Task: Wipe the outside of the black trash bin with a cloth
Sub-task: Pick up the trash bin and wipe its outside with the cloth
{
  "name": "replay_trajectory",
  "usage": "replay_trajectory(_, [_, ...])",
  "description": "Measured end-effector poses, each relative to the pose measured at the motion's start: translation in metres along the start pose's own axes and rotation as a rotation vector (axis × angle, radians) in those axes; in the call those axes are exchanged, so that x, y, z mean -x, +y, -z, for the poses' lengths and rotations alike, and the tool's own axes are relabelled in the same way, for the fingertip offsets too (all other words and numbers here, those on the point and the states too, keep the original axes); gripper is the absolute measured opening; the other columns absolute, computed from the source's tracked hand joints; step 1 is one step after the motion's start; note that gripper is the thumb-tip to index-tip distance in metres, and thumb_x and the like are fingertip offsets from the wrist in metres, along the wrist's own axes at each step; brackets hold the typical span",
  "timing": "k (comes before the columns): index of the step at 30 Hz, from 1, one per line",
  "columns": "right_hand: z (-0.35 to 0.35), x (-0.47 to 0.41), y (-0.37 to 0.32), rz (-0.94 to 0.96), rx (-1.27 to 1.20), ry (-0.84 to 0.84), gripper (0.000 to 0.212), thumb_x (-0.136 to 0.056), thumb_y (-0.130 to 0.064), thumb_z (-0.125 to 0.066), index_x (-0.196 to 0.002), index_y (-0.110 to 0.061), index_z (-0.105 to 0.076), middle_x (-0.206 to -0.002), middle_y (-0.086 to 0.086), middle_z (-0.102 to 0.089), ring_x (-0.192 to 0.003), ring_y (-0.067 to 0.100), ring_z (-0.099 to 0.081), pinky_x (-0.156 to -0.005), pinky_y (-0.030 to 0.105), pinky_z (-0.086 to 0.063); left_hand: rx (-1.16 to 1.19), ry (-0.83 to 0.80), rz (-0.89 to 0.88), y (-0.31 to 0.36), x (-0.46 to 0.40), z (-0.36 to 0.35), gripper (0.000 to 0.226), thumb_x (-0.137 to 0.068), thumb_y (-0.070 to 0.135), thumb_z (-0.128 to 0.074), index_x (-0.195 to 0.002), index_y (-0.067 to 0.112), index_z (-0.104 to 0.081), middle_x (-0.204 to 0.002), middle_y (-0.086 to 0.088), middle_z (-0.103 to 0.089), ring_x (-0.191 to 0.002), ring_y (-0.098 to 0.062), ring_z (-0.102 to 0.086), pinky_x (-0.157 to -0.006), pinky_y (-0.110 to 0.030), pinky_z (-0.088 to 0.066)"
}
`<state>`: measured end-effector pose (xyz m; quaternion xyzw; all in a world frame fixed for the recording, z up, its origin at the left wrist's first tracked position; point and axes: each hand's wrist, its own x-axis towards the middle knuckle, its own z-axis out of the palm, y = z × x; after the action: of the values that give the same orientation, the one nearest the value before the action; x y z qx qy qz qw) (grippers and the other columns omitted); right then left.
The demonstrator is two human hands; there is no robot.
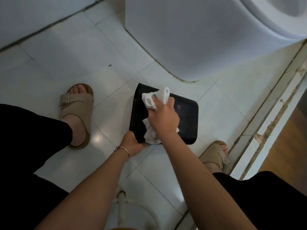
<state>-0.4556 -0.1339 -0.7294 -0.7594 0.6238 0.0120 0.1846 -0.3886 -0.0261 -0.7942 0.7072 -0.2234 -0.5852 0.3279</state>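
So, looking straight down at a white tiled bathroom floor. Black trash bin tipped onto its side on the floor, between two feet and just in front of the toilet base, open mouth facing left, flat bottom facing right. Left hand down at the bin's near rim corner, grip curled round the rim edge, thumb side on top, fingers tucked under and mostly hidden. Thin metal bracelet on that wrist. Right hand on top of the bin's upturned side wall, grip bunched round a white cloth, knuckles up. Cloth crumpled, one wad poking out past the fingers toward the toilet, another bit trailing out under the palm toward the near rim, both touching the black plastic. Teal nail polish just visible at a fingertip among the folds. Beige buckle sandal on the left foot well off to the bin's left, matching right sandal close by the bin's near right corner. Black trouser legs at both lower edges. Worn, flaky door threshold running diagonally on the right, wooden flooring beyond it. Some white plastic thing at the bottom edge, too cropped to identify.
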Motion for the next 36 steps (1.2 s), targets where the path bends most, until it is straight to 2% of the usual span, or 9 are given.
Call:
replay_trajectory(4, [0.016,-0.022,0.045,-0.179,0.018,0.002,0.041,-0.093,-0.054,-0.043,-0.117,-0.027,-0.061,-0.121,0.006,-0.042,-0.086,0.030,-0.059,-0.068,0.035,-0.043,-0.026,0.031,0.002,0.000,0.000,-0.003,0.026,-0.071,0.009,-0.082,-0.094,0.006,-0.072,-0.085,-0.001,-0.067,-0.083,-0.013,-0.061,-0.073,-0.019,-0.046])
replay_trajectory(9, [0.030,-0.041,0.081,-0.526,-0.045,0.079,0.040,-0.096,-0.042,-0.043,-0.121,-0.013,-0.055,-0.116,0.009,-0.041,-0.075,0.024,-0.045,-0.069,0.034,-0.035,-0.046,0.027,0.025,0.003,-0.002,-0.001,0.030,-0.071,0.012,-0.082,-0.097,0.004,-0.069,-0.089,-0.002,-0.066,-0.086,-0.015,-0.062,-0.068,-0.015,-0.045])
replay_trajectory(14, [0.016,-0.041,0.032,-0.328,0.030,0.081,0.037,-0.090,-0.037,-0.054,-0.126,-0.030,-0.054,-0.124,0.009,-0.038,-0.080,0.027,-0.052,-0.068,0.034,-0.037,-0.048,0.046,0.050,0.001,-0.006,-0.002,0.040,-0.066,0.015,-0.086,-0.100,0.002,-0.069,-0.096,-0.006,-0.068,-0.091,-0.018,-0.065,-0.075,-0.018,-0.048])
replay_trajectory(20, [0.006,-0.046,-0.014,0.061,0.014,-0.050,0.041,-0.089,-0.054,-0.053,-0.127,-0.037,-0.057,-0.123,0.003,-0.041,-0.075,0.020,-0.049,-0.067,0.034,-0.045,0.032,0.071,0.058,0.001,-0.002,-0.005,0.035,-0.068,0.009,-0.084,-0.098,0.002,-0.068,-0.094,-0.007,-0.068,-0.091,-0.019,-0.064,-0.075,-0.021,-0.047])
replay_trajectory(26, [0.029,-0.077,0.055,-0.262,-0.093,-0.008,0.055,-0.085,-0.066,-0.048,-0.115,-0.022,-0.061,-0.111,0.004,-0.047,-0.094,0.027,-0.059,-0.079,0.034,-0.043,0.011,0.041,-0.017,0.013,-0.008,0.006,0.025,-0.069,0.009,-0.084,-0.090,0.010,-0.071,-0.084,0.002,-0.065,-0.079,-0.010,-0.061,-0.062,-0.008,-0.046])
replay_trajectory(30, [0.032,-0.080,0.084,-0.418,-0.110,0.041,0.060,-0.082,-0.073,-0.042,-0.105,-0.023,-0.066,-0.110,0.006,-0.048,-0.090,0.029,-0.060,-0.084,0.040,-0.049,0.006,0.061,-0.095,0.014,-0.007,0.007,0.028,-0.068,0.008,-0.084,-0.090,0.013,-0.069,-0.083,0.007,-0.064,-0.083,-0.012,-0.063,-0.058,-0.002,-0.045])
replay_trajectory(33, [0.032,-0.082,0.078,-0.415,-0.105,0.039,0.056,-0.085,-0.070,-0.042,-0.109,-0.025,-0.065,-0.107,0.004,-0.043,-0.085,0.027,-0.055,-0.081,0.037,-0.045,-0.020,0.108,-0.187,0.017,-0.001,0.008,0.061,-0.067,0.014,-0.086,-0.118,0.024,-0.055,-0.099,0.018,-0.059,-0.092,-0.002,-0.058,-0.071,-0.002,-0.047])
replay_trajectory(35, [0.034,-0.084,0.077,-0.416,-0.114,0.032,0.054,-0.085,-0.068,-0.044,-0.111,-0.026,-0.065,-0.105,0.003,-0.040,-0.088,0.029,-0.056,-0.081,0.037,-0.045,-0.087,0.086,-0.315,0.020,-0.002,0.012,0.110,-0.067,0.013,-0.085,-0.148,0.037,-0.014,-0.125,0.017,-0.044,-0.106,0.005,-0.047,-0.079,0.003,-0.040])
replay_trajectory(36, [0.035,-0.084,0.078,-0.415,-0.118,0.026,0.053,-0.085,-0.068,-0.045,-0.112,-0.026,-0.065,-0.105,0.003,-0.040,-0.090,0.030,-0.058,-0.082,0.038,-0.046,-0.186,0.077,-0.388,0.022,-0.004,0.014,0.123,-0.067,0.014,-0.086,-0.147,0.043,0.003,-0.135,0.013,-0.034,-0.112,0.004,-0.041,-0.084,0.000,-0.039])
